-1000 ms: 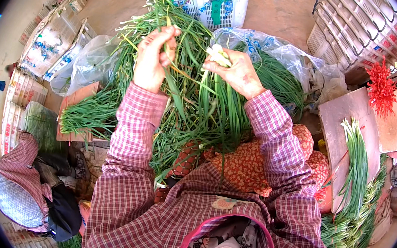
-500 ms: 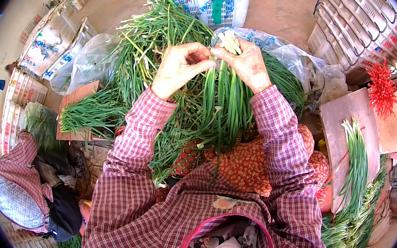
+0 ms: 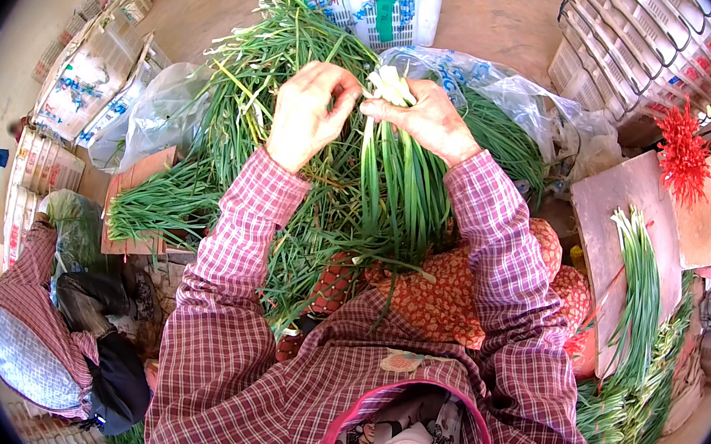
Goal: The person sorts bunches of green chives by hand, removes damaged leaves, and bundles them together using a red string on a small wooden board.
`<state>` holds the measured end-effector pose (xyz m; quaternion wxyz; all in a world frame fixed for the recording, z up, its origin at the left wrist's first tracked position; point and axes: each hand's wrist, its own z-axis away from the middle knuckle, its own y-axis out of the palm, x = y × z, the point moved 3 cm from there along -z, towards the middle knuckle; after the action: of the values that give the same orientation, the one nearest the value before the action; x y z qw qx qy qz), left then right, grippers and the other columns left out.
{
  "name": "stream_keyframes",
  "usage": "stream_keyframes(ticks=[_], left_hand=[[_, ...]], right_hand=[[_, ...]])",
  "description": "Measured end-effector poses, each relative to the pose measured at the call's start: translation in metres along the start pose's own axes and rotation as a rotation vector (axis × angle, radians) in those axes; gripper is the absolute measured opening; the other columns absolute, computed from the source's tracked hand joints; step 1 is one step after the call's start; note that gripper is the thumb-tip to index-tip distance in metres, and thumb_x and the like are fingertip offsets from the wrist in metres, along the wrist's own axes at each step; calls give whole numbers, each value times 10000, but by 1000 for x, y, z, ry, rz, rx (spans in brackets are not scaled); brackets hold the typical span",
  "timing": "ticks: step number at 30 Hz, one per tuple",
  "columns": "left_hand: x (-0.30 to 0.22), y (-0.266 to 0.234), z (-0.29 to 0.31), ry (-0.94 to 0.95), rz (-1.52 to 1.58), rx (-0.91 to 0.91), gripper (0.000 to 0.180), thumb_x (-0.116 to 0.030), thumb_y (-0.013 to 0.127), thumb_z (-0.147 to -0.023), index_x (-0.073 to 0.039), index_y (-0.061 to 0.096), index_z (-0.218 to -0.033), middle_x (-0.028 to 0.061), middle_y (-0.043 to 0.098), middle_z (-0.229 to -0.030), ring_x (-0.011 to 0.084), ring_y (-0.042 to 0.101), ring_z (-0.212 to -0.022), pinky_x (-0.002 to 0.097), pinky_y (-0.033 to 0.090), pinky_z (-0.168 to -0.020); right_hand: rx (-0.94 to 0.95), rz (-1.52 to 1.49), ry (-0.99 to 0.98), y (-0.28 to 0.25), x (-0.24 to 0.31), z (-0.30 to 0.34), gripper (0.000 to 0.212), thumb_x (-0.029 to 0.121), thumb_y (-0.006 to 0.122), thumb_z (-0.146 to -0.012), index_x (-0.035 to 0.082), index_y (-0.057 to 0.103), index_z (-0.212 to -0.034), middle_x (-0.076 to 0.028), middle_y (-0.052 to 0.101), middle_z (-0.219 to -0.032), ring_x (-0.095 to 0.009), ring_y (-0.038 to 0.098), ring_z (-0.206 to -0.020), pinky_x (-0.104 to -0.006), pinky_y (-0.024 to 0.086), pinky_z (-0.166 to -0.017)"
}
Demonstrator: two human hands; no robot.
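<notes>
My right hand [image 3: 429, 118] is closed around a bunch of green onions [image 3: 383, 168]. Its pale root ends poke up above my thumb, and the long green leaves hang down over the pile. Just left of it, my left hand [image 3: 311, 112] is held with thumb and fingertips pinched together, apart from the bunch. Whatever is in that pinch is too small to make out. Beneath both hands spreads a big heap of loose green onions [image 3: 260, 62], reaching down toward my lap.
At my right, a board [image 3: 585, 204] carries a bundle of green onions [image 3: 639, 289], near a cluster of red ties [image 3: 686, 154]. A white crate [image 3: 396, 16] stands beyond the heap, with stacked crates [image 3: 638, 52] at far right. Another person [image 3: 45, 327] sits at lower left.
My left hand has moved left, away from the bunch, and up slightly. My right hand and the bunch have shifted a little left, with the root ends turned more toward me.
</notes>
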<state>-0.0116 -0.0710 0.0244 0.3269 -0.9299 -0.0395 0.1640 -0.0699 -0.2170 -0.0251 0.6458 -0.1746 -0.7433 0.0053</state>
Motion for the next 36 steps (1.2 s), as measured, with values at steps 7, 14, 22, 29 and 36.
stream_keyframes(ticks=[7,14,22,29,36], left_hand=[[35,-32,-6,-276,-99,-9,143,-147,680,-712,-25,614,-675,38,557,-538,101,475,-453,243,392,-452],[-3,9,17,-406,347,36,114,-66,707,-662,-37,639,-749,22,592,-646,71,508,-510,212,420,-480],[-24,27,16,-410,280,-81,109,-43,683,-666,-5,610,-737,48,578,-636,89,490,-473,227,400,-448],[-19,24,13,-444,247,-28,47,-30,643,-715,4,612,-722,13,577,-597,31,493,-510,189,413,-486],[-25,19,10,-374,215,-137,165,-64,696,-683,-12,587,-795,3,565,-642,40,489,-527,182,415,-488]], right_hand=[[-232,66,13,-17,2,6,360,357,705,-676,39,652,-837,-67,637,-747,-123,557,-666,-292,443,-649],[-355,79,-76,-19,14,-4,338,347,700,-677,51,651,-833,-87,631,-740,-166,581,-651,-299,453,-643],[-435,72,-138,-13,25,-4,339,351,702,-673,61,651,-842,-99,636,-736,-187,600,-647,-312,460,-632],[-452,117,-157,-20,35,-5,314,351,702,-681,74,646,-816,-76,636,-710,-173,591,-622,-302,452,-594],[-509,54,-177,-23,33,-7,299,332,707,-681,72,649,-817,-70,634,-690,-162,588,-611,-295,452,-597]])
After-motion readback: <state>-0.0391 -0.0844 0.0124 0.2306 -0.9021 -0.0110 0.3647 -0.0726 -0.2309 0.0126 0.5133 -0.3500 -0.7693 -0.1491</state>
